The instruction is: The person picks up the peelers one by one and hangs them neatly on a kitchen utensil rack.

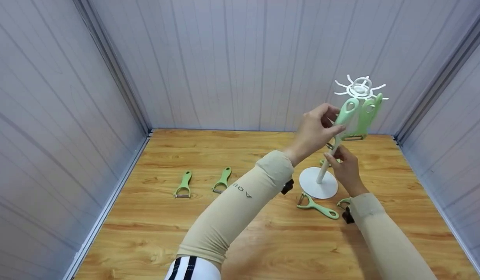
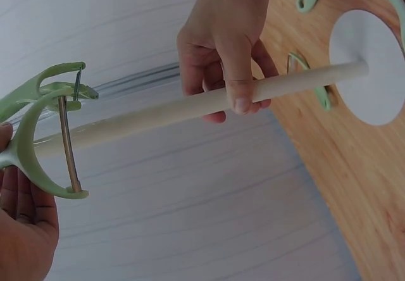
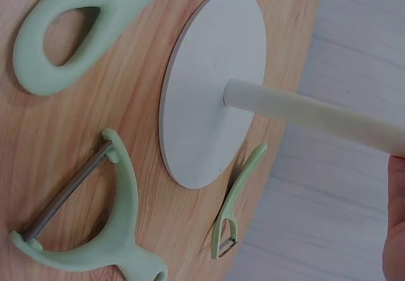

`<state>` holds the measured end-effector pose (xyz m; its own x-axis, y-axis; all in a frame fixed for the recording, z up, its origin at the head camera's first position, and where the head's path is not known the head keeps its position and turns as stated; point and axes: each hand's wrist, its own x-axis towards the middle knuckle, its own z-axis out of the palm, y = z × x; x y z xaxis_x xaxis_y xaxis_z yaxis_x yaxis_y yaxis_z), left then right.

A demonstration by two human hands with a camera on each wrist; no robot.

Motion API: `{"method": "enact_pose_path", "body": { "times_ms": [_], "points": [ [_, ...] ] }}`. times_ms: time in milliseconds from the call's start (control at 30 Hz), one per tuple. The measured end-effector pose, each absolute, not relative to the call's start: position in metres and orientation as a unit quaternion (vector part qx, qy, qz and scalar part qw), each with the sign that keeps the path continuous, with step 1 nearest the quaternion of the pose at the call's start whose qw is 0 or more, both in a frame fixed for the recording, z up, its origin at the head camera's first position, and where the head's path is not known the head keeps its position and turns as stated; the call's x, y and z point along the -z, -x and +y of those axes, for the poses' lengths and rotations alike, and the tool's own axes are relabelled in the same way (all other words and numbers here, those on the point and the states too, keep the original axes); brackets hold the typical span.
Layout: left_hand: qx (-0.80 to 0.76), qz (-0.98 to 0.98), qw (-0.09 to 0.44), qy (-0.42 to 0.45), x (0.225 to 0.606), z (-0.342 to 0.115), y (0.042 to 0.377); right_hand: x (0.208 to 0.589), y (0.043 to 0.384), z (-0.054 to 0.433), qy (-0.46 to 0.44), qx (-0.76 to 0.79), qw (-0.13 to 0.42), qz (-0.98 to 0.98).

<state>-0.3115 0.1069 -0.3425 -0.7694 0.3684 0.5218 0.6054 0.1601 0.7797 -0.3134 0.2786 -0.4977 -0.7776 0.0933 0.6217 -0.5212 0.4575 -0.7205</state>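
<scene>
Well, my left grip (image 1: 317,123) pinches peeler (image 1: 345,112) near hooks (image 1: 360,90) — likely light, stiff, slick; best taken by handle (image 1: 343,117), clear of blade (image 2: 71,162) — my right grip (image 1: 345,170) holds pole (image 2: 171,112).

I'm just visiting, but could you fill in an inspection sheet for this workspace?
Surface: wood-grain tabletop.
Job's things: white stand with at least one hanging peeler; at least five loose peelers lie on the tabletop.
Clutter: nothing seen.
Left hand: holds a green peeler near the stand's top; whether it is hooked on, I cannot tell.
Right hand: grips the stand's pole.
Cables: nothing seen.
Surroundings: pale panelled walls at the back and both sides.
</scene>
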Motion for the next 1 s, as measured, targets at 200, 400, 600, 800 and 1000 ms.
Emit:
{"method": "enact_pose_path", "body": {
  "times_ms": [200, 400, 600, 800, 1000],
  "points": [
    [0.546, -0.763, 0.114, 0.326, 0.346, 0.102, 0.311, 0.501, 0.316, 0.280, -0.107, -0.524, 0.282, -0.797],
    [0.542, -0.772, 0.114, 0.312, 0.354, 0.088, 0.314, 0.522, 0.335, 0.294, -0.098, -0.514, 0.274, -0.807],
    [0.543, -0.780, 0.112, 0.289, 0.365, 0.069, 0.319, 0.522, 0.334, 0.297, -0.098, -0.498, 0.272, -0.818],
    [0.542, -0.786, 0.115, 0.275, 0.376, 0.049, 0.323, 0.520, 0.333, 0.295, -0.075, -0.508, 0.256, -0.819],
    [0.539, -0.793, 0.116, 0.259, 0.383, 0.032, 0.325, 0.518, 0.333, 0.292, -0.071, -0.538, 0.252, -0.801]
  ]
}}
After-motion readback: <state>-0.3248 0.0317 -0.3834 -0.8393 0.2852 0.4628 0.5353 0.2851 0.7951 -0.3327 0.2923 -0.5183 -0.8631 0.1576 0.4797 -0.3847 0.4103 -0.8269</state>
